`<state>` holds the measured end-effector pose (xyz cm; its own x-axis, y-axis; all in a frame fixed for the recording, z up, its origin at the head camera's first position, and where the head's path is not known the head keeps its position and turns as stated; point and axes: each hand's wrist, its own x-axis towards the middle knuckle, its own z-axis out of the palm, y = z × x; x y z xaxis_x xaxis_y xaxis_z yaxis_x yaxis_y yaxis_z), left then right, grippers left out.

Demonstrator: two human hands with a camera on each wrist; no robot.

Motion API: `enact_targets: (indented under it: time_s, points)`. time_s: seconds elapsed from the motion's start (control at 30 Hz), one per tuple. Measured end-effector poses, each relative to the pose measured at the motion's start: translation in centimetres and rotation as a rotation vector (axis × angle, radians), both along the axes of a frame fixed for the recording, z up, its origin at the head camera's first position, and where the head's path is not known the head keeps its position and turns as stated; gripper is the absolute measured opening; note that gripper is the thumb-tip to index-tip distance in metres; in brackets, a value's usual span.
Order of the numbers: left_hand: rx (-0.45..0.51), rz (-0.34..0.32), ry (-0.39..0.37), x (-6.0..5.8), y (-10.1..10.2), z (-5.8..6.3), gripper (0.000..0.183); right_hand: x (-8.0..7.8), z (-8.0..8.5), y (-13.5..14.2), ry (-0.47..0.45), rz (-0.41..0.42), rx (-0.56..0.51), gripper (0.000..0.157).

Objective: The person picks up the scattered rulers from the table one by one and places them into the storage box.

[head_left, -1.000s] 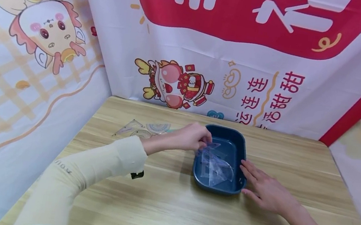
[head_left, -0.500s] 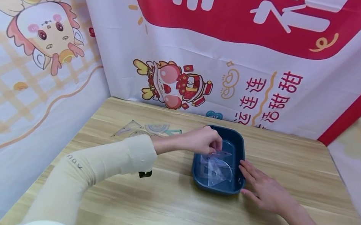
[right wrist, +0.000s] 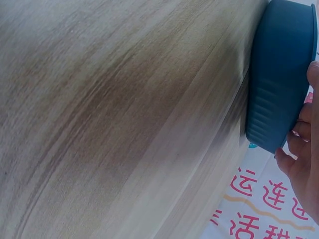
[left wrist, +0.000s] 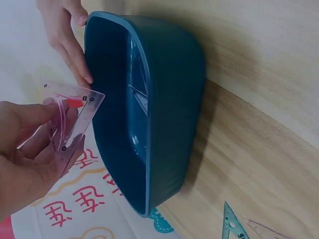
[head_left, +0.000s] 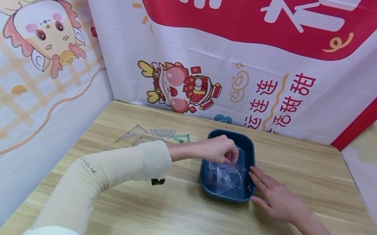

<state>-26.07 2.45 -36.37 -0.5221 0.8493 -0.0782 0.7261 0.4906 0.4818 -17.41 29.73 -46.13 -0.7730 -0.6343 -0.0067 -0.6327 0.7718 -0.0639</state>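
Observation:
In the head view my left hand (head_left: 221, 150) is over the dark blue basin (head_left: 252, 152). Its fingers pinch a clear pinkish-purple set square (left wrist: 89, 112), seen well in the left wrist view, above the basin's opening. Several clear drawing pieces (head_left: 226, 181) lie overlapping on the basin floor, a set square and a curved piece among them; their exact shapes are hard to separate. My right hand (head_left: 278, 198) rests against the basin's right side, fingers extended along the rim. From the right wrist view, the right fingertips (right wrist: 285, 162) touch the outer wall near the rim.
Left of the basin, partly behind my left forearm, lie a clear set square (head_left: 132, 133), a half-round protractor (head_left: 162, 133), a rounder protractor (head_left: 143, 140) and a teal set square (head_left: 182, 138). A printed cloth (head_left: 184, 44) hangs behind the wooden table (head_left: 174, 220).
My left hand has moved right, from the basin's left rim to over its middle, with the set square in its fingers. The right hand stays against the basin.

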Motion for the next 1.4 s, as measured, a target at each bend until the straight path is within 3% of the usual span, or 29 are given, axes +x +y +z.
enact_targets:
  time_s: [0.47, 0.67, 1.03, 1.4]
  points:
    - [-0.097, -0.03, -0.045, -0.6, 1.3, -0.5, 0.01, -0.2, -0.3, 0.0, 0.05, 0.022, -0.019, 0.074]
    - [-0.16, -0.042, -0.076, -0.5, 1.5, -1.3, 0.011, -0.2, -0.3, 0.0, 0.026, 0.009, -0.005, 0.075]
    - [-0.189, 0.007, 0.048, -1.1, 0.8, -1.4, 0.017, -0.1, -0.4, 0.1, 0.0, 0.003, -0.009, 0.075]
    - [-0.12, 0.054, 0.073, -1.6, -2.4, -0.6, 0.012, -0.1, -0.2, 0.1, 0.012, 0.003, -0.019, 0.074]
